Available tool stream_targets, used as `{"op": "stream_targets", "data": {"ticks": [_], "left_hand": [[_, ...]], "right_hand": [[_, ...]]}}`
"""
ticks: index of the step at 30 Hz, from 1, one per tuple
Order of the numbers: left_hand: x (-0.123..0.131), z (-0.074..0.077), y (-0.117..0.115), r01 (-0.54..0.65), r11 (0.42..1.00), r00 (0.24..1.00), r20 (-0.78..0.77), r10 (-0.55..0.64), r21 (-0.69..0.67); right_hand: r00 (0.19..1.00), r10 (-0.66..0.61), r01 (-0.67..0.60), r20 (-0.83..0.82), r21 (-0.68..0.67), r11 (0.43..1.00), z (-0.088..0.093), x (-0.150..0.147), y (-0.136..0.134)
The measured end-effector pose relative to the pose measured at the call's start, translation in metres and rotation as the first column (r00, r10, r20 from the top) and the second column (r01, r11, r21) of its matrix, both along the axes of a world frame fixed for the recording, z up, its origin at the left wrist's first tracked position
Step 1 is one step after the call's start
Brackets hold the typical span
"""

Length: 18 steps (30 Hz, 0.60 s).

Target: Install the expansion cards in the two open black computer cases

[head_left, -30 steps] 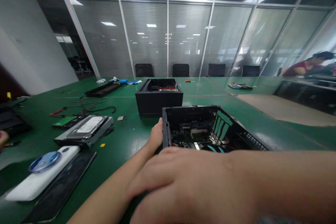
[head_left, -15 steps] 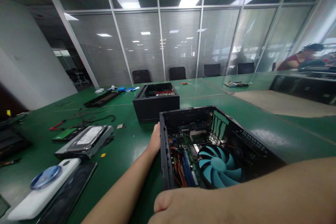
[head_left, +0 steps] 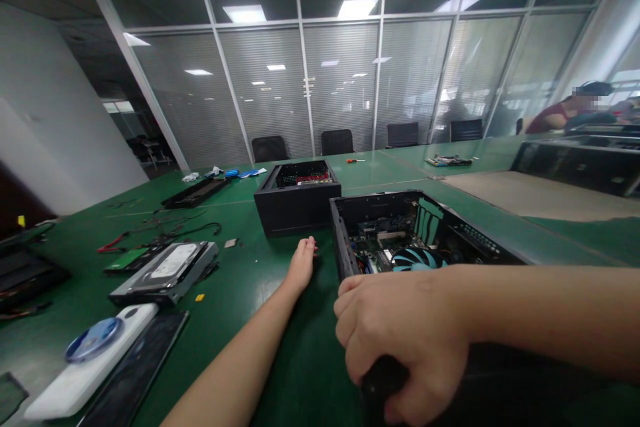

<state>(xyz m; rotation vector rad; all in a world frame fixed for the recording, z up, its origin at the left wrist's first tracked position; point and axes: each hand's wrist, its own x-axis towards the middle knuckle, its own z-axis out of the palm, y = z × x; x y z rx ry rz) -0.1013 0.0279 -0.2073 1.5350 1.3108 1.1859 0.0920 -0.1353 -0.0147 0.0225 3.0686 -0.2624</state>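
An open black computer case [head_left: 345,240] lies on its side at the right, with a circuit board and a teal-bladed fan [head_left: 417,258] inside. My right hand [head_left: 400,340] is wrapped over its near left edge, and a dark rounded piece shows under the curled fingers. The forearm hides much of the case's near part. Just left of the case, my left hand [head_left: 301,263] is apart from it and holds nothing; its fingers are loosely bent. Behind that hand stands a second, smaller black case [head_left: 299,210] with red parts inside.
On the green table [head_left: 255,320] at left lie a hard drive [head_left: 173,263], a white phone-shaped item [head_left: 85,373] with a blue round piece, a dark panel [head_left: 140,373] and cables. A screwdriver [head_left: 355,161] lies farther back. A person [head_left: 555,117] sits far right behind another case [head_left: 575,163].
My left hand has come off the case's left side. The case has shifted right and away from the left hand, while my right hand has moved up and right along its near edge.
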Motion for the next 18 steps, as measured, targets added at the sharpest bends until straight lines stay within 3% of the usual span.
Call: {"op": "stream_targets", "data": {"ticks": [8,14,18], "left_hand": [[0.002,-0.002,-0.003,0.083,0.995,0.989,-0.128,-0.076,0.048],[0.002,0.001,-0.009,0.11,0.993,0.987,-0.126,-0.104,0.044],[0.003,0.002,-0.009,0.125,0.991,0.981,-0.153,-0.116,0.046]], "right_hand": [[0.984,-0.174,0.176,0.029,-0.111,0.978,-0.005,0.049,0.045],[0.919,-0.355,0.381,0.174,-0.154,0.911,0.002,0.07,0.089],[0.88,-0.435,0.457,0.189,-0.09,0.885,0.001,0.087,0.122]]}}
